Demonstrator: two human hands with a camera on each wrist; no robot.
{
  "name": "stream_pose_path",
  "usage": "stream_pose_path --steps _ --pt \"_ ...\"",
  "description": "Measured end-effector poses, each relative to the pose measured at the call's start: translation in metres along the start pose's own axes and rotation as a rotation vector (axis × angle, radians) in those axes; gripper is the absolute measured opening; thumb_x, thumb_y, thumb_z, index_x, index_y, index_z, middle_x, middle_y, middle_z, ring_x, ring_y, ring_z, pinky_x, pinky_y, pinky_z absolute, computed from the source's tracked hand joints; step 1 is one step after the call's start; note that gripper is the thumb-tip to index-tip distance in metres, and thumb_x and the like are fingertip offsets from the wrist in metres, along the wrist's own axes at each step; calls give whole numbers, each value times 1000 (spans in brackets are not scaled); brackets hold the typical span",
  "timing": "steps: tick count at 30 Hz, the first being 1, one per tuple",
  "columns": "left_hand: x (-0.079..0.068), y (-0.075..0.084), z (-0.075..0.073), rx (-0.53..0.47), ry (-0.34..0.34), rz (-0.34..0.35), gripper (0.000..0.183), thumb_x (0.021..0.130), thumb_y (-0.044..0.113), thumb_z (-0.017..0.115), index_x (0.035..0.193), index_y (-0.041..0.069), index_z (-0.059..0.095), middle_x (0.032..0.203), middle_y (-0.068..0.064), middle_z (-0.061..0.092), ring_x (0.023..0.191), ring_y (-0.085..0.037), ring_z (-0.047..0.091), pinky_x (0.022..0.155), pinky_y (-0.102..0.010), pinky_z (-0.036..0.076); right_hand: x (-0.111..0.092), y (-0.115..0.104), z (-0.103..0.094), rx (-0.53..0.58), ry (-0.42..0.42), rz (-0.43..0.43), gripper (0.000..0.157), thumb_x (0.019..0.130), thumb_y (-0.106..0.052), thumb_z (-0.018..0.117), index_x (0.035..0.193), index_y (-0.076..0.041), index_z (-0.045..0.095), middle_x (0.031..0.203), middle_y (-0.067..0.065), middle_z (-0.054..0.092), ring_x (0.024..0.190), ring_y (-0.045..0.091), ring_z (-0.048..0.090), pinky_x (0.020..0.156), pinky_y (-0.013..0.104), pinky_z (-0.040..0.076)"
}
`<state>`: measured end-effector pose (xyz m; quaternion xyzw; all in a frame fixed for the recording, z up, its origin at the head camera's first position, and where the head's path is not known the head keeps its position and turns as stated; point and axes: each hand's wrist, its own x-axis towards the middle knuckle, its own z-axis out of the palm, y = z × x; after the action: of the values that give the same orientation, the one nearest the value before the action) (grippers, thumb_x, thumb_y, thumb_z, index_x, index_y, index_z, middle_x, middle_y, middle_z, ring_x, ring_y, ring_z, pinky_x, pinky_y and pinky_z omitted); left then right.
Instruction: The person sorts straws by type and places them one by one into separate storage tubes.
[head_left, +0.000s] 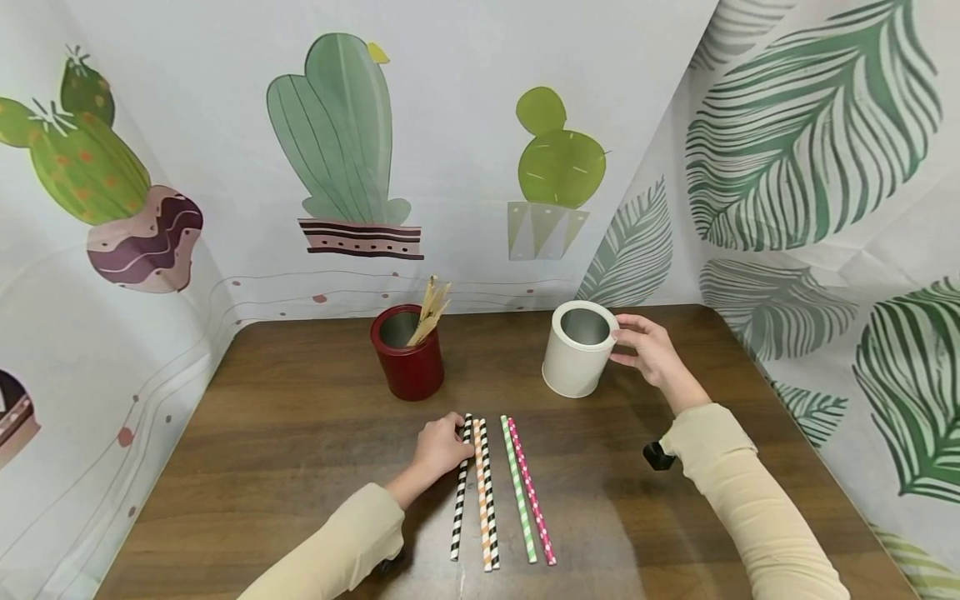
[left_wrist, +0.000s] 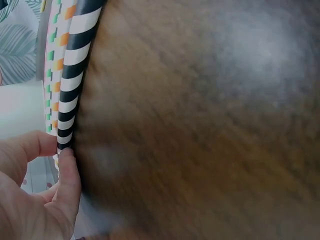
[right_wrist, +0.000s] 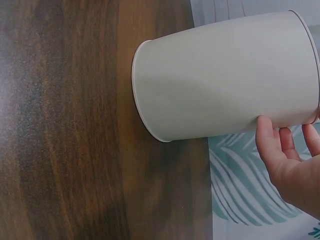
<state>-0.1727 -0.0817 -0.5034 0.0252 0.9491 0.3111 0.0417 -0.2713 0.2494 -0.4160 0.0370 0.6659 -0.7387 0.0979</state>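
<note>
Rolling, tipping risked

The left hand [head_left: 441, 444] pinched the leftmost straw [head_left: 460, 500] on the table [head_left: 300, 433], at its far end; dragging sideways could have scattered the other straws [head_left: 482, 500]. The upright white can [head_left: 572, 362], touched by the loosely spread right hand [head_left: 647, 354], could have tipped if pushed.

Head cam looks down-forward across the surface [head_left: 262, 433]; wrist cams sit way closer, left sharing its leftmost straw [left_wrist: 71, 85], right its white can [right_wrist: 225, 75].

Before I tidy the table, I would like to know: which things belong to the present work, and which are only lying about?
In the work:
leftmost straw, pinched by the left hand
white can, touched by the right hand
probably the other straws

Apparently lying about:
red can, untouched
stalks inside it
</note>
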Motion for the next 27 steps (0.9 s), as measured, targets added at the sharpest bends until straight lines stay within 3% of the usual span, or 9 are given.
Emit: stream_pose_path --steps 4,7,14,17,27 --pt "5 -1 -2 -2 -21 -10 36 63 21 68 94 6 60 65 2 60 59 -10 52 57 -27 42 1 0 -1 3 4 -1 21 85 -1 52 102 -13 48 96 -4 48 75 4 58 71 32 52" --pt "10 0 -8 -75 -45 -37 34 64 19 67 95 5 60 64 1 61 55 -8 53 54 -25 42 1 0 -2 -5 5 0 21 85 -1 52 102 -13 48 96 -4 48 76 4 58 73 33 52" --pt "23 11 -24 -538 -117 -137 37 72 4 59 108 -2 54 72 -6 58 53 -10 53 49 -23 47 0 0 -3 -3 -4 -8 26 85 -2 53 109 -11 48 100 -1 46 77 5 57 73 34 52" --pt "29 18 -29 -660 -133 -167 37 74 2 58 111 -3 51 76 -6 56 57 -10 52 52 -23 49 0 0 -3 19 -8 -11 28 85 -3 55 111 -11 48 99 -1 47 77 6 57 71 33 52" --pt "58 57 -50 -812 -106 -156 40 79 3 56 118 0 47 78 -5 55 56 -9 53 54 -20 49 1 3 -2 23 -5 -14 27 86 -4 54 111 -14 50 99 -1 47 78 6 57 70 33 52"
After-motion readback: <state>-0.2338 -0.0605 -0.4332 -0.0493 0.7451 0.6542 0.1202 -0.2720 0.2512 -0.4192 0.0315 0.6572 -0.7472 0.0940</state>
